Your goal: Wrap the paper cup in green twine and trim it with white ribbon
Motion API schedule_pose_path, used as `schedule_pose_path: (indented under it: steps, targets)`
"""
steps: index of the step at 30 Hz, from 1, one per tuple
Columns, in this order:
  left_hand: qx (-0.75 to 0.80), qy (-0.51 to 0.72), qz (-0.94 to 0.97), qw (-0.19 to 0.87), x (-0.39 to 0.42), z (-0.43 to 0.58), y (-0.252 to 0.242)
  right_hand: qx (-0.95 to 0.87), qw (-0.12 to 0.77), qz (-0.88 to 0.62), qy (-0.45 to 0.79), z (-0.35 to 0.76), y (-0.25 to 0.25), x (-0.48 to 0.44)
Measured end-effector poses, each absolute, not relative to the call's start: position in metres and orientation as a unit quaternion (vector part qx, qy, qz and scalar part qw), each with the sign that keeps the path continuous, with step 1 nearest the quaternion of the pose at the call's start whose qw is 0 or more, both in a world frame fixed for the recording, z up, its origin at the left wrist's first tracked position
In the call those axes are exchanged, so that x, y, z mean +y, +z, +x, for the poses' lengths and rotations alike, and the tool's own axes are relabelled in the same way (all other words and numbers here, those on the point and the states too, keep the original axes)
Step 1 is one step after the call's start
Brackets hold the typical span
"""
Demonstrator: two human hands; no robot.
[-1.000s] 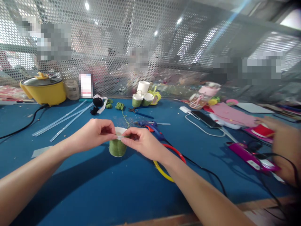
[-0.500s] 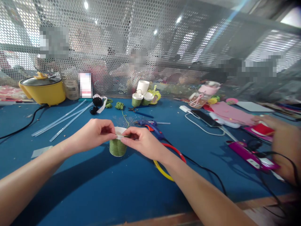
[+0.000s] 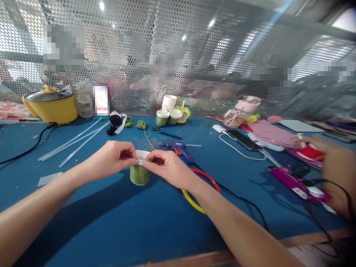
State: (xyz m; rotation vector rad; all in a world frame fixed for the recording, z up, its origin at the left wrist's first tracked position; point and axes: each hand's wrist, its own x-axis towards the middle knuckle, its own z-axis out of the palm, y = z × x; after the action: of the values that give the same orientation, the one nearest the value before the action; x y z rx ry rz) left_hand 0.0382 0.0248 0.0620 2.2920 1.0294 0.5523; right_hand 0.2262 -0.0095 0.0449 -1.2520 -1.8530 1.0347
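Note:
A small white cup (image 3: 140, 175) wrapped in green yarn stands upright on the blue table in front of me. My left hand (image 3: 118, 158) pinches its white rim from the left, thumb and fingers together. At the right side of the rim, my right hand (image 3: 164, 165) is closed on the green yarn, its thumb against the cup. From there the yarn strand runs back to a green yarn bundle (image 3: 141, 125). A blue glue gun (image 3: 178, 147) lies just beyond my right hand, and its tip points left.
Two green-wrapped cups (image 3: 162, 117) and a white cup (image 3: 169, 102) stand at the back beside pliers (image 3: 168, 132). Clear glue sticks (image 3: 71, 142) and a yellow electric pot (image 3: 52, 107) are left. Rightward lie a phone (image 3: 244, 139), a purple power strip (image 3: 297, 183) and another person's hand (image 3: 314, 144).
The cup has shifted very slightly to the right under my fingers. Both my hands keep nearly the same place and grip. The other person's hand at right moved a little left.

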Motion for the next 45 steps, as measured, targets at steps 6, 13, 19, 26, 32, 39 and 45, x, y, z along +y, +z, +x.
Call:
schedule_pose_path:
  steps: [6,13,19,26,32,39,45]
  targets:
    - [0.386,0.205,0.853,0.286,0.024,0.038,0.063,-0.714,0.329,-0.479,0.391,0.227,0.046,-0.01]
    - [0.378,0.215,0.851,0.296,0.024,0.038,0.061,-0.715,0.334,-0.469,0.398,0.226,0.047,-0.01]
    - [0.372,0.211,0.855,0.293,0.027,0.038,0.059,-0.706,0.333,-0.466,0.417,0.227,0.046,-0.01]
    - [0.366,0.18,0.866,0.289,0.028,0.035,0.063,-0.693,0.328,-0.448,0.46,0.23,0.051,-0.01]
    - [0.326,0.195,0.87,0.313,0.028,0.034,0.065,-0.704,0.317,-0.414,0.482,0.234,0.052,-0.008]
    - [0.313,0.184,0.862,0.354,0.029,0.033,0.065,-0.687,0.319,-0.415,0.505,0.24,0.051,-0.005]
    - [0.309,0.183,0.852,0.382,0.034,0.03,0.061,-0.624,0.424,-0.456,0.473,0.239,0.049,-0.003]
